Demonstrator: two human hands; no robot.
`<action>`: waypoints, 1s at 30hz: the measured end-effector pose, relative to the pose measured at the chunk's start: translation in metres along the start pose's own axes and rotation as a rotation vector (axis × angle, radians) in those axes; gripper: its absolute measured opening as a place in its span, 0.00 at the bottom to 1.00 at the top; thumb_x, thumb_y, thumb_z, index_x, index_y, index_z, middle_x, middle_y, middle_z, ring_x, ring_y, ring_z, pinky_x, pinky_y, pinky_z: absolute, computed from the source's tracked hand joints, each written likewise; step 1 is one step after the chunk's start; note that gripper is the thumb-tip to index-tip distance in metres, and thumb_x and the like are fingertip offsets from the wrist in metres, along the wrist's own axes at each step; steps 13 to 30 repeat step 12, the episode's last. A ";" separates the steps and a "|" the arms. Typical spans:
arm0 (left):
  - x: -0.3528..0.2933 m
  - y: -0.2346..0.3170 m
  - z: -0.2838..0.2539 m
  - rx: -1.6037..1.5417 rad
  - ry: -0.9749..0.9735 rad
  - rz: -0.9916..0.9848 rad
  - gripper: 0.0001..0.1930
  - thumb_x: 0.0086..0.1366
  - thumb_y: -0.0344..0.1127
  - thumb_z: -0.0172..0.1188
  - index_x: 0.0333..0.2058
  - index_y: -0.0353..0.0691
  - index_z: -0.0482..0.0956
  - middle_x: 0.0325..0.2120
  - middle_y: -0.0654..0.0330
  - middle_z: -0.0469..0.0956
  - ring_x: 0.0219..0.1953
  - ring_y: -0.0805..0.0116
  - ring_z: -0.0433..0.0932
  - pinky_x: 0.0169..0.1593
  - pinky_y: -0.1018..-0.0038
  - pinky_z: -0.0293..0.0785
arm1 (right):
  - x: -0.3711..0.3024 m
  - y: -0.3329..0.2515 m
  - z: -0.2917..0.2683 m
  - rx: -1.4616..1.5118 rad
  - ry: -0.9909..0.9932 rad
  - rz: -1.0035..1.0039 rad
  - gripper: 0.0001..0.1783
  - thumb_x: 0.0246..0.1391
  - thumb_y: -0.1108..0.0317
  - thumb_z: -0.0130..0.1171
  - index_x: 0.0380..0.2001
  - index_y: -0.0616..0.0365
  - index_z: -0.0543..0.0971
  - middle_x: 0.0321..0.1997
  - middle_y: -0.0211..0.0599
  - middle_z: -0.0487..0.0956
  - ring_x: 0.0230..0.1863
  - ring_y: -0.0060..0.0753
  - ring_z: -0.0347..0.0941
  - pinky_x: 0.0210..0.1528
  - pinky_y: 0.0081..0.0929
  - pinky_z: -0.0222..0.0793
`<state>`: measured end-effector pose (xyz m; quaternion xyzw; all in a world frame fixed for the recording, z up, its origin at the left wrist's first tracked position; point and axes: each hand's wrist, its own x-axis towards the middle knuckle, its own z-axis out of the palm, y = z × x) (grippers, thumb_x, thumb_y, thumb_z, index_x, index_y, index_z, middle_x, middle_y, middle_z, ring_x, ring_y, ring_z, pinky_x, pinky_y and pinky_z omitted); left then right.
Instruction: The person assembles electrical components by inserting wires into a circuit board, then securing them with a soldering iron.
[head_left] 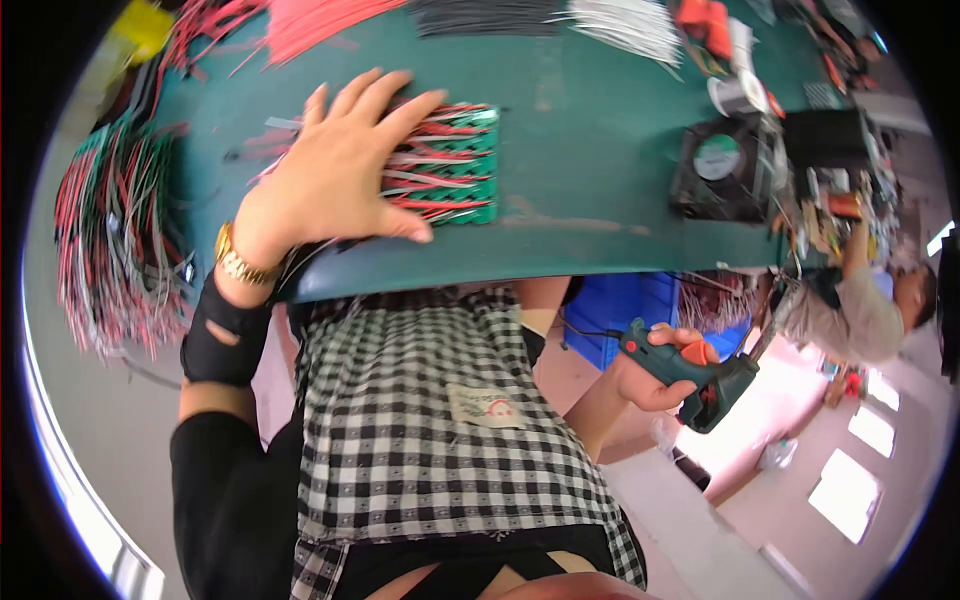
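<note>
My left hand [345, 165] lies spread, palm down, over a green circuit board panel [487, 165] near the table's front edge. Rows of red, black and white wires [440, 185] stick out leftward from the panel, partly hidden beneath my fingers. A gold watch [238, 262] and a black sleeve are on that arm. Off the table's edge, low at the right, my right hand [650, 378] is wrapped round a dark green hand-held tool [700, 378] with an orange trigger and a red dot at one end. I cannot make out the tool's exact kind.
Bundles of red wires [325, 25], black wires [485, 15] and white wires [630, 28] lie along the far edge. Wired boards [115, 235] hang at the left edge. A black fan [722, 170] and a wire spool [738, 95] stand right; blue bins [625, 315] sit below; another person [850, 310] works beyond.
</note>
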<state>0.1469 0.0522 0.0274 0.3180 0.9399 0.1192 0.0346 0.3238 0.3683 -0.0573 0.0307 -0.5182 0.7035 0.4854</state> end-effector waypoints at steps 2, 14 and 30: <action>0.007 0.004 -0.007 -0.083 0.015 0.046 0.50 0.33 0.50 0.71 0.58 0.43 0.61 0.52 0.52 0.63 0.56 0.50 0.60 0.61 0.49 0.49 | 0.009 0.001 -0.011 0.026 0.053 -0.078 0.25 0.54 0.50 0.49 0.50 0.55 0.65 0.38 0.49 0.72 0.24 0.36 0.70 0.29 0.29 0.69; -0.004 0.034 -0.007 0.151 -0.077 -0.183 0.50 0.39 0.53 0.65 0.62 0.48 0.55 0.59 0.52 0.59 0.61 0.51 0.56 0.61 0.41 0.42 | 0.116 0.002 -0.076 0.177 0.378 0.308 0.25 0.56 0.48 0.40 0.44 0.57 0.70 0.33 0.41 0.73 0.26 0.32 0.68 0.30 0.30 0.65; -0.004 0.034 -0.007 0.151 -0.077 -0.183 0.50 0.39 0.53 0.65 0.62 0.48 0.55 0.59 0.52 0.59 0.61 0.51 0.56 0.61 0.41 0.42 | 0.116 0.002 -0.076 0.177 0.378 0.308 0.25 0.56 0.48 0.40 0.44 0.57 0.70 0.33 0.41 0.73 0.26 0.32 0.68 0.30 0.30 0.65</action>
